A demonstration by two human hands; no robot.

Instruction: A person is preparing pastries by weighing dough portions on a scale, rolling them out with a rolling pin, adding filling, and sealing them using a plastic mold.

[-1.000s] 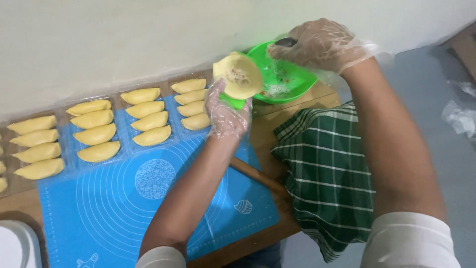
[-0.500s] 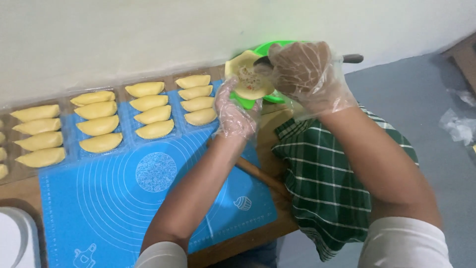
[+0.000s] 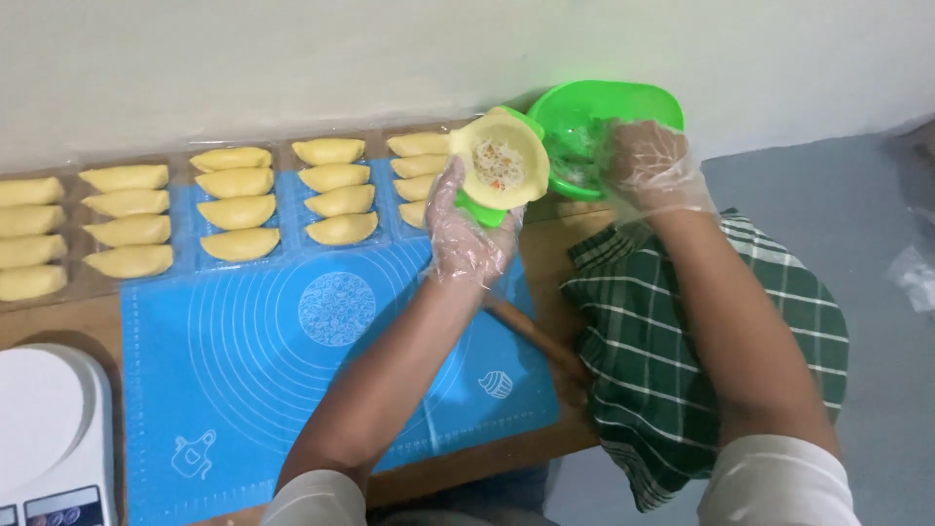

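Left hand (image 3: 467, 229) holds dough-lined press (image 3: 499, 164); right hand (image 3: 645, 166) in bowl (image 3: 638, 100).

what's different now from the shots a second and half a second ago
The right hand went from the green bowl to the dough round, left filling on it, and is back at the bowl. The left hand still holds the green press with the round. The folded pastries are unchanged.
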